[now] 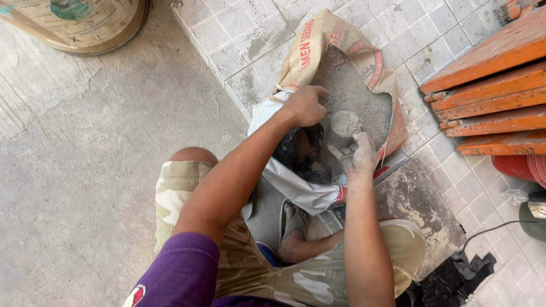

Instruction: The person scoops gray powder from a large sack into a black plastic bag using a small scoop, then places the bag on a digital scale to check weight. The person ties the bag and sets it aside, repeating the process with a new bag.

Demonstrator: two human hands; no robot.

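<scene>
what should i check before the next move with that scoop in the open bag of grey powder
1. Left hand holds the torn rim of the tan paper cement bag open: ok.
2. Right hand grips the small round dust-coated scoop: ok.
3. Scoop is loaded with grey cement powder: ok, heaped.
4. Bag mouth is wide enough to lift the scoop out: ok.
5. Where the scoopful goes: cannot tell, no container shows beside the bag.
6. Sandalled foot is apart from the bag: ok.

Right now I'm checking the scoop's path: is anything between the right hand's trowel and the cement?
Nothing visible. The right hand holds the trowel directly over the cement, and the left hand holds the sack open.
</scene>
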